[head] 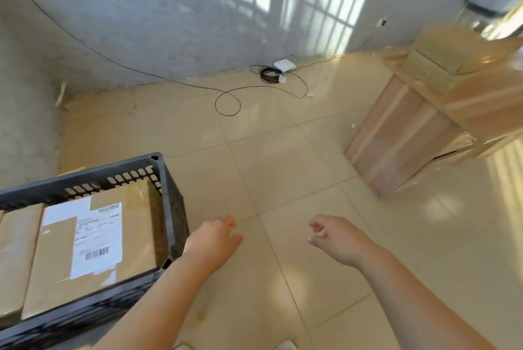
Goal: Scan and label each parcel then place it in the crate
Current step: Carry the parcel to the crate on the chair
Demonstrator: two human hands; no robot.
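Step in hand, as we are judging it: fetching the next parcel. The tall stack of plain brown cardboard boxes is standing well to the right of the crate and beyond it. We are planning to take the flat top box with both hands, one at each end. We are lifting it straight up so the boxes beneath are not shifting. No scanner or loose labels are showing, so we are not assuming where they lie.

The dark grey slotted plastic crate is sitting on the beige tiled floor. Inside, against the crate's right wall, a flat brown cardboard parcel is lying face up. It is carrying a white printed shipping label with barcodes. A second brown cardboard parcel is lying in the crate's left part, touching the first. We cannot tell whether it is labelled, as it is running out of frame. The next parcel is probably going on top, laid flat.

Our left hand is hanging just right of the crate's near right corner, fingers loosely curled, gripping nothing. Our right hand is hovering farther right of the crate, fingers likewise slack, holding nothing.
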